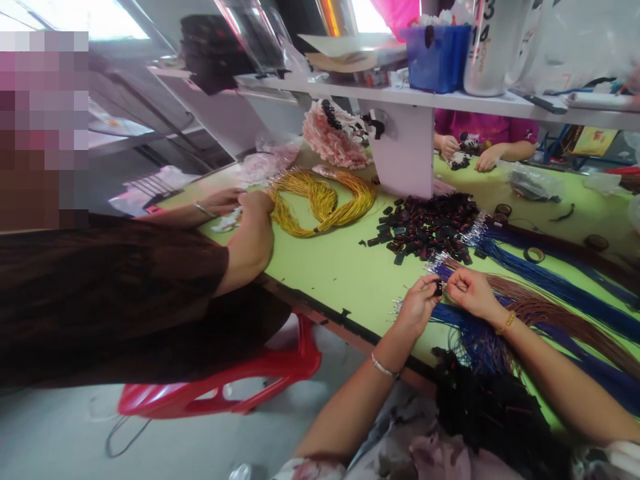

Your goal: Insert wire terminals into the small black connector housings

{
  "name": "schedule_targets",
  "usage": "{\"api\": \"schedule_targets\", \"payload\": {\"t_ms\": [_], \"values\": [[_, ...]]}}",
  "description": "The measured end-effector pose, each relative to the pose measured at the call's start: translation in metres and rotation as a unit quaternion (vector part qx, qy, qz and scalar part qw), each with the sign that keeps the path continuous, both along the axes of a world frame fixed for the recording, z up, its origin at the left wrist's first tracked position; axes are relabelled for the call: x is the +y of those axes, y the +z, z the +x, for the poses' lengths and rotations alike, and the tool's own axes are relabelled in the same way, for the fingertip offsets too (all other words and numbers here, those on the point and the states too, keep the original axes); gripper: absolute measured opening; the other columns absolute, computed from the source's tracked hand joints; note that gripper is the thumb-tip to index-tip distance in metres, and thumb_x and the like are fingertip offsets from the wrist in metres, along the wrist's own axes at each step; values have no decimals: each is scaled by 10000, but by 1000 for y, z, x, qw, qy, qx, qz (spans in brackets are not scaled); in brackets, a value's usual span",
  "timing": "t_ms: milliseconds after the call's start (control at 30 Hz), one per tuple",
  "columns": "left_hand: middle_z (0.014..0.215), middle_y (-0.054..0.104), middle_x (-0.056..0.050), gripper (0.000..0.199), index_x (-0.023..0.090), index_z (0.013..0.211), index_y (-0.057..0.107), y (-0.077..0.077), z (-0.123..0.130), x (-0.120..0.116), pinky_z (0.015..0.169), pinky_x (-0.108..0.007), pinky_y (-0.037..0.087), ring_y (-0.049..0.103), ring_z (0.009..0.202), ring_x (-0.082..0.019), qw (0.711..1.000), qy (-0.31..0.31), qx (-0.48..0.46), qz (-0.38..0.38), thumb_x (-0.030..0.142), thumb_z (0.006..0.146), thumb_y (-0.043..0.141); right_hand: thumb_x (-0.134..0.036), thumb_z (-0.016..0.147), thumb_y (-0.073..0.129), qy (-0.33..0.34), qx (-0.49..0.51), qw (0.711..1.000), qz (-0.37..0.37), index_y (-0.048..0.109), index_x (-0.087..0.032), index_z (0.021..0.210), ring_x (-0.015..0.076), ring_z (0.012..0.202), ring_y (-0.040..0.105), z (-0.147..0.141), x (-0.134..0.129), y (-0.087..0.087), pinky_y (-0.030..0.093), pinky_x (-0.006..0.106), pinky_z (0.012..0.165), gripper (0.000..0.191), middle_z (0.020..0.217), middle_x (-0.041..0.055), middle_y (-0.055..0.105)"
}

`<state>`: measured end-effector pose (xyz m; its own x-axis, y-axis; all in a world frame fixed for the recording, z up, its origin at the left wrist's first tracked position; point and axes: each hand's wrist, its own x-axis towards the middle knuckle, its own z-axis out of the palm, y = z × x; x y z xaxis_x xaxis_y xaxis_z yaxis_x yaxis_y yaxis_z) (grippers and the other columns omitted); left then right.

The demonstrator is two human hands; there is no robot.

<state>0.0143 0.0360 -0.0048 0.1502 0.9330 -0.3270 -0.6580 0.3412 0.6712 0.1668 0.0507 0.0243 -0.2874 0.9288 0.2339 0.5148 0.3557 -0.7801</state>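
Note:
My left hand (419,303) pinches a small black connector (439,287) above the near edge of the green table. Close by on its right, my right hand (469,291) has its fingers closed beside the connector; what they hold is too small to tell. Blue wires (480,340) and brown wires (545,313) with silvery tips lie under and beyond my hands. A pile of black connectors (430,223) sits farther back on the table. More black pieces (495,407) are heaped at my lap, below my hands.
On the left, a person in dark clothes (100,293) works beside yellow wire bundles (313,203). A red stool (225,383) stands below. Across the table is a person in a magenta shirt (490,130). A shelf (450,100) holds a blue bin (437,60). Tape rolls (534,255) lie right.

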Motion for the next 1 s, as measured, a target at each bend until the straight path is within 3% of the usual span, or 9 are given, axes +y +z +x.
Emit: {"api": "schedule_targets", "payload": {"t_ms": [333, 1000], "values": [[822, 597, -32, 224, 126, 890, 643, 0, 0, -2, 663, -235, 427, 552, 711, -108, 1000, 10, 12, 10, 158, 675, 699, -203, 726, 530, -22, -95, 994, 52, 527, -187, 651, 88, 479, 378, -3, -3, 1, 254, 216, 502, 77, 519, -47, 439], [785, 615, -17, 308, 139, 890, 632, -4, 4, -9, 687, -238, 441, 561, 699, -95, 997, 48, 59, 33, 222, 624, 762, -207, 752, 511, 6, -150, 981, 120, 550, -178, 678, 105, 506, 434, -3, -7, -1, 270, 230, 520, 89, 581, -5, 546]]}}
